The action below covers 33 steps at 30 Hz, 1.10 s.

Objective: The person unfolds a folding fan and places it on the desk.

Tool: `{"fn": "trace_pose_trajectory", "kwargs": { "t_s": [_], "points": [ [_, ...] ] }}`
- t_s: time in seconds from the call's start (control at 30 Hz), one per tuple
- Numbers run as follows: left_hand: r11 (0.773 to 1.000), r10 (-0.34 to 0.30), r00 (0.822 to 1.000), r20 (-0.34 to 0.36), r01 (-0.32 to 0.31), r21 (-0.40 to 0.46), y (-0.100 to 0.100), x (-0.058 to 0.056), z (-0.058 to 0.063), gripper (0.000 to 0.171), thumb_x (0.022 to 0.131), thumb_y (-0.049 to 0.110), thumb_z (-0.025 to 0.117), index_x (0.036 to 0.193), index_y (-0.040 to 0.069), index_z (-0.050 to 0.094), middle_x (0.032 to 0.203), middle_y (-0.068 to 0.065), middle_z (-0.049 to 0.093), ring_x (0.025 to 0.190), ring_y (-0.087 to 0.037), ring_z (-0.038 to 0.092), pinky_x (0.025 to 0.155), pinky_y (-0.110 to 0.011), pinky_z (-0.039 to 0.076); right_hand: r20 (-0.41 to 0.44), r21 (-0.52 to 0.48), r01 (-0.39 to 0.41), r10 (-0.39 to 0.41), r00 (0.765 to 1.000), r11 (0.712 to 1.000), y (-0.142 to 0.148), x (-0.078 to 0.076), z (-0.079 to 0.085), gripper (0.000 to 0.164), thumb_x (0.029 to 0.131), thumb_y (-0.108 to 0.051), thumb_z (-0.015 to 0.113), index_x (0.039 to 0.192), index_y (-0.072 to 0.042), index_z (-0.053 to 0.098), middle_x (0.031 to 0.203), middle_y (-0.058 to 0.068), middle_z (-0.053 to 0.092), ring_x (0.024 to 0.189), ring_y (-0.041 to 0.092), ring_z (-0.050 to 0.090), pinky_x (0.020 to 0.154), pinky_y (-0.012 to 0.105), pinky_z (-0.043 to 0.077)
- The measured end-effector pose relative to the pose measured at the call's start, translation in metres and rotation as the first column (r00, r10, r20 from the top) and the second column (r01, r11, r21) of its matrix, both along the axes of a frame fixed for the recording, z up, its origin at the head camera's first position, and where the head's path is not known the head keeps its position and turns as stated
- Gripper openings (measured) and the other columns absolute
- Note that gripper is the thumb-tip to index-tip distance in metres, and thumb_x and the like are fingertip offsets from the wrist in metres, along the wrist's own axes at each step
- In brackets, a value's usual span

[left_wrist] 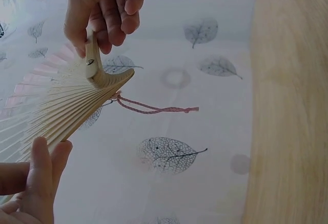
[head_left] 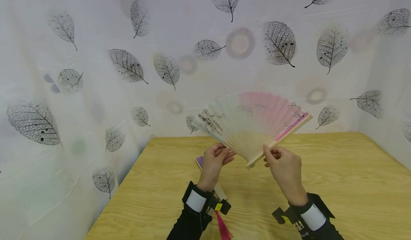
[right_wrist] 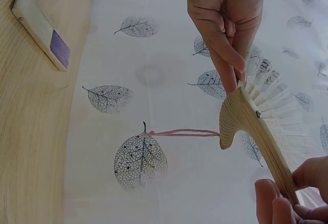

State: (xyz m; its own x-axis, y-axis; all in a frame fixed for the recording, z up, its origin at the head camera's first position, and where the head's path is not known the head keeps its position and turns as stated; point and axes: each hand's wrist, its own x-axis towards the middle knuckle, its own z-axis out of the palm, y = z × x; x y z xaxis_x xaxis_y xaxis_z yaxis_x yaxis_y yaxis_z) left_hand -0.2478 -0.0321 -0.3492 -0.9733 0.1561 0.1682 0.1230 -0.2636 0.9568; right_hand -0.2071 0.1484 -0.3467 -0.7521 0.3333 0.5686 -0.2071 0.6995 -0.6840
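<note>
A folding fan [head_left: 253, 118] is spread wide in the air above the table, its leaf shading from pale green-white to pink. In the head view my left hand [head_left: 216, 163] pinches the edge rib on the left side. On the other side my right hand [head_left: 284, 168] grips the thick guard stick between thumb and fingers. The wooden ribs meet at a metal rivet, which shows in the left wrist view. From that end hangs a pink cord loop [left_wrist: 159, 106]. A second, folded fan [right_wrist: 41, 32] with a purple patch lies on the table, partly hidden behind my left wrist in the head view.
The wooden table [head_left: 346, 172] spreads below both hands. A pink-red tassel [head_left: 223, 227] lies near my left forearm. Behind and to the left hangs a pale curtain [head_left: 179, 19] printed with grey leaves. Both wrists wear black straps with small cameras.
</note>
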Motion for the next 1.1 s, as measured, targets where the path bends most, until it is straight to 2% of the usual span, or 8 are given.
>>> {"fn": "trace_pose_trajectory", "kwargs": {
  "t_s": [0.17,0.4,0.8,1.1],
  "points": [
    [1.000,-0.004,1.000,0.012,0.004,0.008,-0.0020,-0.0001,0.0010,0.023,0.092,0.003,0.052,0.112,-0.009,0.055,0.098,-0.013,0.067,0.082,-0.010,0.068,0.074,-0.020,0.057,0.026,-0.024,-0.008,0.009,1.000,1.000,-0.0005,0.0007,0.0011,0.033,0.087,-0.029,0.061,0.064,-0.005,0.066,0.053,0.005,0.064,0.040,0.002,0.050,0.032,0.019,0.032],
    [0.999,0.018,1.000,0.006,-0.018,0.029,-0.0030,-0.0003,0.0026,0.024,0.091,0.003,0.054,0.110,-0.011,0.054,0.093,-0.011,0.067,0.079,-0.009,0.067,0.072,-0.019,0.057,0.061,-0.094,-0.049,0.055,0.997,0.994,0.0001,0.0044,0.0048,0.039,0.088,-0.037,0.059,0.067,-0.005,0.067,0.056,0.006,0.065,0.042,-0.007,0.051,0.037,0.018,0.040],
    [0.998,0.027,1.000,0.006,-0.027,0.048,-0.0053,-0.0021,0.0009,0.025,0.092,0.002,0.053,0.113,-0.010,0.054,0.092,-0.008,0.068,0.078,-0.008,0.067,0.073,-0.019,0.056,0.079,-0.136,-0.054,0.065,0.995,0.989,-0.0005,0.0040,0.0046,0.041,0.088,-0.040,0.059,0.067,-0.006,0.068,0.056,0.005,0.066,0.042,-0.006,0.052,0.040,0.017,0.042],
    [0.997,0.040,0.999,0.026,-0.042,0.071,-0.0049,-0.0028,0.0015,0.023,0.092,0.001,0.052,0.111,-0.011,0.053,0.082,0.000,0.066,0.074,-0.006,0.066,0.070,-0.017,0.056,0.103,-0.227,-0.116,0.143,0.984,0.967,0.0023,0.0039,0.0063,0.044,0.088,-0.041,0.059,0.071,-0.001,0.068,0.062,0.010,0.067,0.045,0.001,0.057,0.045,0.016,0.049]
  ]
}}
